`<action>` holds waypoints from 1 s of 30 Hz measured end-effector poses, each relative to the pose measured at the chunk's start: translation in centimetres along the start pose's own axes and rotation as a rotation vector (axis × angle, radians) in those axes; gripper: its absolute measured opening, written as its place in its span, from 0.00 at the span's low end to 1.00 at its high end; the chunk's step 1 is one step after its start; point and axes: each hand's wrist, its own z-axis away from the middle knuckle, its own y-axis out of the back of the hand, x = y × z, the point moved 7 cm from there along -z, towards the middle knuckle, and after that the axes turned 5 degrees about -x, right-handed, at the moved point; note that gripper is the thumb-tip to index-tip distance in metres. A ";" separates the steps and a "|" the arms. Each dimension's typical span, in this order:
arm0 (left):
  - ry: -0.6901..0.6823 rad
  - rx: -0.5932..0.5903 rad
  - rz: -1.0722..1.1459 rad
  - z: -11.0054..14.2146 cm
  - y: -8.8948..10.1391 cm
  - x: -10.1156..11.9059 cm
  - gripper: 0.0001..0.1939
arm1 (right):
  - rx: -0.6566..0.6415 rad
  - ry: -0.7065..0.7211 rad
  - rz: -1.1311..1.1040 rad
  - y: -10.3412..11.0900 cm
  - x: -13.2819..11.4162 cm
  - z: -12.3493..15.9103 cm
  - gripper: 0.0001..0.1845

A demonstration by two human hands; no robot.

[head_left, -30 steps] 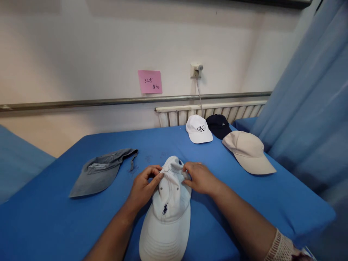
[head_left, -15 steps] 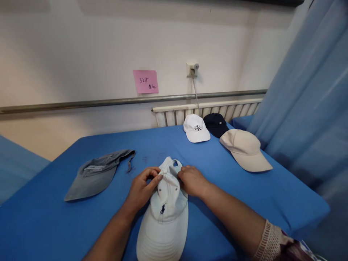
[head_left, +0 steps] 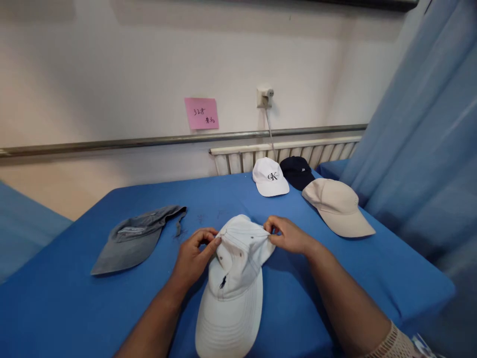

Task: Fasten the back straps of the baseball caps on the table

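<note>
Note the emblem cap [head_left: 236, 283], with a dark motif above its brim, set over a blue sheet [head_left: 74, 318] between left hand [head_left: 196, 256] and right hand [head_left: 290, 236], brim towards the person and just reaching the lower border of view. Concealed by the folded crown: the cap's interior and rear opening. Hidden behind its cloth: several fingertips of both hands. Cut off at the border of view: left forearm [head_left: 158, 313], to the near left of the emblem cap, and pale openwork sleeve [head_left: 391, 345], to its near right. Partly covered, beyond the emblem cap and to its right: a navy cap [head_left: 296, 174], behind a white lettered cap [head_left: 270, 186] and a beige cap [head_left: 337, 206]. Too small to read with certainty: the navy cap's mark and the handwriting on a pink note [head_left: 196, 119], on the wall [head_left: 130, 74] beyond the emblem cap, slightly left. Likewise indistinct: the patch on a grey cap [head_left: 128, 246], left of the emblem cap and well apart from it. Observe left thumb laid against the near face of the crown, pinching its upper left edge with the index finger. Observe right thumb and index finger pressed together on the crown's right edge, gripping cloth in tight folds. Impossible to tell: the posture of fingers behind the crown.
</note>
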 end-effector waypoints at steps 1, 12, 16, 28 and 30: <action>-0.016 -0.008 -0.023 0.0 -0.1 0.2 0.13 | -0.005 0.006 -0.033 -0.1 0.1 0.1 0.07; -0.020 0.079 -0.087 0.2 -0.3 1.2 0.12 | 0.003 0.088 0.042 -4.0 -0.9 -0.8 0.08; -0.036 0.106 -0.172 0.1 0.3 2.3 0.12 | 0.053 0.088 0.081 -3.7 -0.9 -0.8 0.09; -0.068 0.102 -0.241 0.2 0.2 2.2 0.11 | 0.148 0.148 -0.166 -5.5 -3.1 -0.5 0.09; -0.074 0.107 -0.234 0.3 0.1 2.2 0.11 | 0.138 0.122 -0.198 -6.2 -3.0 -0.7 0.04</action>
